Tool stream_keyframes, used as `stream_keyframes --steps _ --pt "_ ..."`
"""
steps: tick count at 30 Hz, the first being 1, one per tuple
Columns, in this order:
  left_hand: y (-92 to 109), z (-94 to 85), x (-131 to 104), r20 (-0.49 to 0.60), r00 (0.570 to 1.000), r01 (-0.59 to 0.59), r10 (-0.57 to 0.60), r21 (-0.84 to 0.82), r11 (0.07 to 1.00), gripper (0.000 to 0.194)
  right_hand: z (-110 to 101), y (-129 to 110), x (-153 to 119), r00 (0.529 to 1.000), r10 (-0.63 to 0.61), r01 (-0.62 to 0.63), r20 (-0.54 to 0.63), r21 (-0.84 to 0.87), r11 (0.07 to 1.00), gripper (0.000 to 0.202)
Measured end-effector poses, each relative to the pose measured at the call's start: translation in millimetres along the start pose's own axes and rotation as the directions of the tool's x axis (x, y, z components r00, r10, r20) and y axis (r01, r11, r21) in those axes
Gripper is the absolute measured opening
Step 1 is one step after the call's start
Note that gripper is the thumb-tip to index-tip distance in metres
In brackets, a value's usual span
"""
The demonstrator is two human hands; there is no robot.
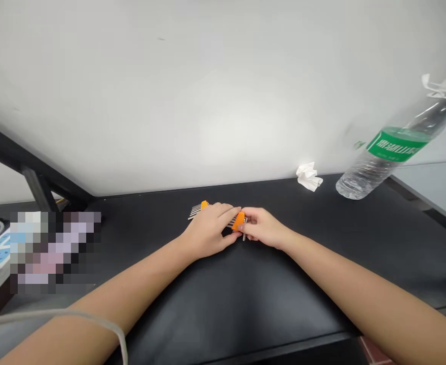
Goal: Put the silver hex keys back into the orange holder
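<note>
Partly within both hands (210, 230) (264, 227) lie orange-clipped metal rods (238, 221).

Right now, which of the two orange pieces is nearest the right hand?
The right orange piece, at the fingertips of the right hand. The left orange piece peeks out beyond the left hand, farther away.

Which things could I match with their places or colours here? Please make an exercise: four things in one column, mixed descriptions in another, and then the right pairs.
Things
1. Tissue
2. Right hand
3. Plastic bottle
4. Left hand

Descriptions
A. lies over the middle of the orange-and-metal object
B. white and crumpled
C. at the right-hand end of the orange-and-metal object
D. carries a green label

Right pairs: 1-B, 2-C, 3-D, 4-A
</note>
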State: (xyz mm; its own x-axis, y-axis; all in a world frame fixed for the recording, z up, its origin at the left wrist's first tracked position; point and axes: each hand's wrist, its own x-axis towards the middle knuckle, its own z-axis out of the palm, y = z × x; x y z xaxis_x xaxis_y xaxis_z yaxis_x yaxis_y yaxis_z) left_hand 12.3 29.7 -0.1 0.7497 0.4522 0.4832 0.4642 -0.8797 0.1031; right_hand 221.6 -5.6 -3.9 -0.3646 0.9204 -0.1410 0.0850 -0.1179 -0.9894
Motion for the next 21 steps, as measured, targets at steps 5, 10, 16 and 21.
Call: stream_keyframes --steps 5,10,16,21 --pt "-1 4.6 0 0.0 1.0 -0.006 0.006 0.096 0.995 0.044 1 3 3 1.0 -0.013 0.012 -0.028 -0.056 0.998 0.02" --pt "-8 6.6 -3 -0.058 0.998 0.012 -0.001 0.199 0.98 0.035 5 11 8 0.995 0.008 0.0 -0.097 0.083 0.997 0.016" --pt "-10 5.9 -3 -0.075 0.996 -0.016 0.038 0.278 0.96 0.029 8 17 8 0.987 -0.061 0.079 -0.149 0.118 0.99 0.018" --pt "-12 5.9 -3 -0.061 0.996 -0.051 0.071 0.286 0.957 0.027 7 14 7 0.995 -0.019 0.03 -0.094 0.122 0.992 0.025"
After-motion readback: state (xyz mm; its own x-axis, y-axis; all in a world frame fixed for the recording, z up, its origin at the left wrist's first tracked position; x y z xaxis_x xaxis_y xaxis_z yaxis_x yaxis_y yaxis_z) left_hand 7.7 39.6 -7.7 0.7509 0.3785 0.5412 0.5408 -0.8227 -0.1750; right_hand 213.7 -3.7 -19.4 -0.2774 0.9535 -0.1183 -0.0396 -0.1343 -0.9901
